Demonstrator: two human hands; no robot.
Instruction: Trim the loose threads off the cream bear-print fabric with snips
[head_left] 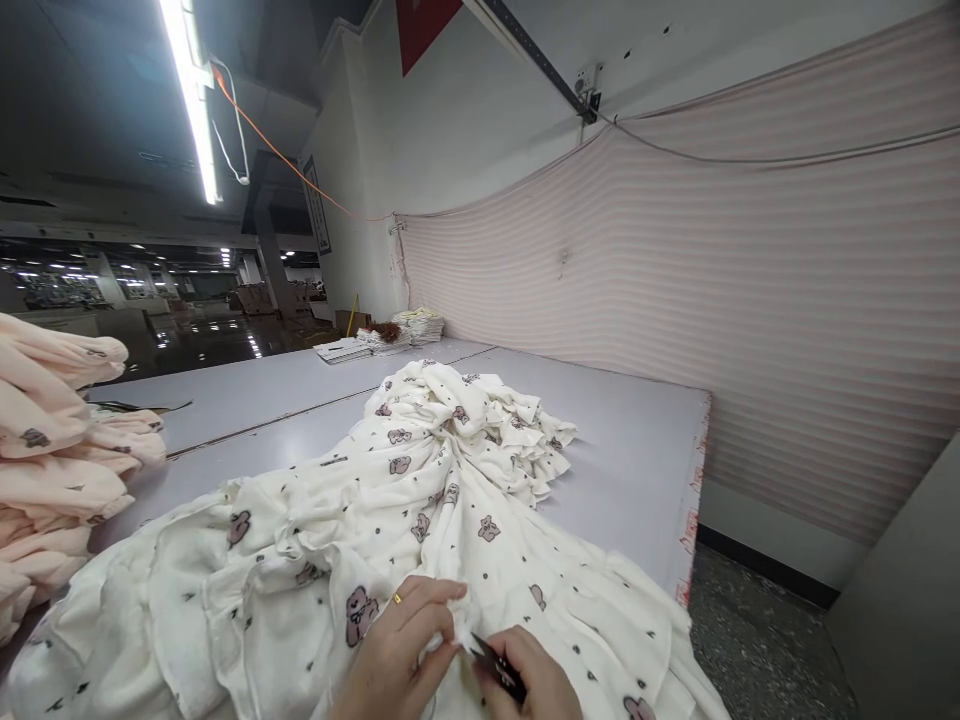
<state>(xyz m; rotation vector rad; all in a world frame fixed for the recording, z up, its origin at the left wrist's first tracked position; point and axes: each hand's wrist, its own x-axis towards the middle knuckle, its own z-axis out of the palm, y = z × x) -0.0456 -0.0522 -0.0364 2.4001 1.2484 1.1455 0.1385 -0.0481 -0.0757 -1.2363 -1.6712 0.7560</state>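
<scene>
A large white fabric [442, 540] printed with small bears lies bunched and gathered over the table in front of me. My left hand [409, 645], with a gold-coloured ring on one finger, pinches a bit of this fabric near the bottom centre. Held in my right hand [536, 680] is a small pair of dark thread snips [501, 670]. Their pointed tips face left, close to the fingertips of my left hand and the pinched fabric. Whether the blades touch the fabric or a thread, I cannot tell.
Pale pink fabric [45, 460] is heaped at the left. Stacked white cloth pieces [420, 325] sit at the table's far end. The grey table [630, 420] ends at a right edge with red-marked tape. Striped cloth [675, 250] covers the wall. A tube light [191, 100] hangs overhead.
</scene>
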